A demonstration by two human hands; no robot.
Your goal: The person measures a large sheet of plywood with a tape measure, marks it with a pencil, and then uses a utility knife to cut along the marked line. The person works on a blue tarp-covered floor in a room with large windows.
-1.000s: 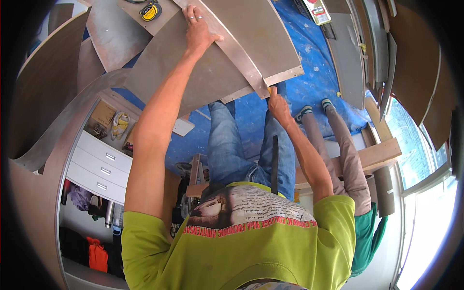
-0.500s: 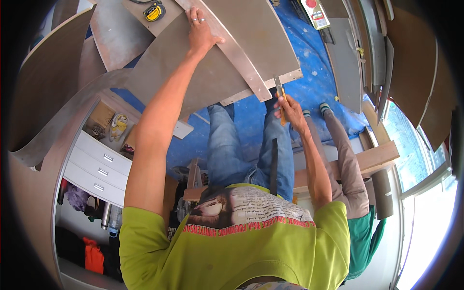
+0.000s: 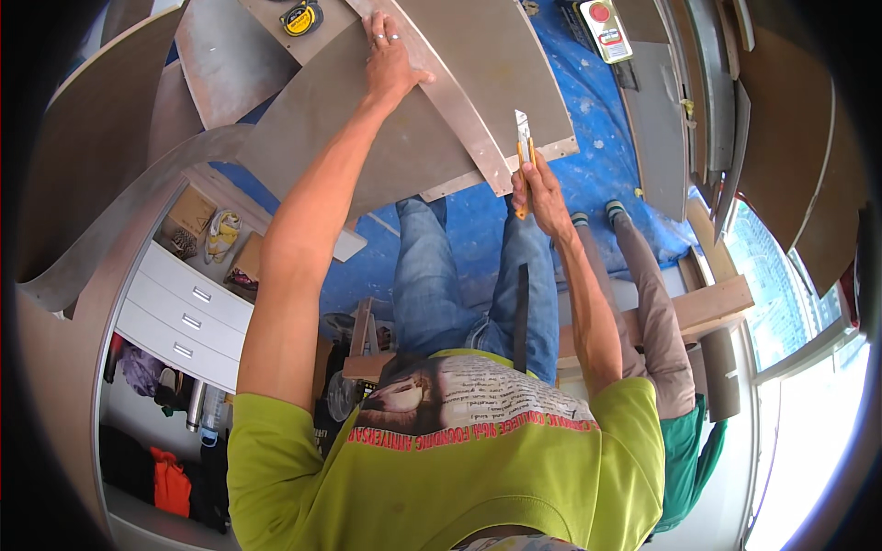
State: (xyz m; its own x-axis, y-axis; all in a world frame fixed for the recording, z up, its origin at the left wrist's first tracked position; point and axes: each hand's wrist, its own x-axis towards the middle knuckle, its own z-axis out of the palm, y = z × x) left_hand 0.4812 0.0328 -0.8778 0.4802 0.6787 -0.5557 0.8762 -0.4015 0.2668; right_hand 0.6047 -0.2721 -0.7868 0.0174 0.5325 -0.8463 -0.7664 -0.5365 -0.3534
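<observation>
My right hand [image 3: 542, 195] is closed around a utility knife [image 3: 525, 174] with a yellow-orange and metal handle. Its wide blade is out and points away from me, just beyond the near edge of a brown sheet [image 3: 395, 138]. Across that sheet lies a long pale strip [image 3: 459, 110], slightly bowed in this view. Fingers stretched, my left hand [image 3: 390, 69] presses on the strip's far part, with the thumb spread onto it. The knife blade is apart from the strip's near end, to its right.
A yellow and black tape measure [image 3: 301, 17] lies at the far left. Blue sheeting [image 3: 597, 138] covers the floor, with a white and red container [image 3: 606, 32] at the far right. Another person's legs [image 3: 648, 275] are at my right. Panels [image 3: 790, 110] lean along the right side.
My right hand has moved slightly away from me and turned the knife, so its broad blade now shows. The left hand stays on the strip.
</observation>
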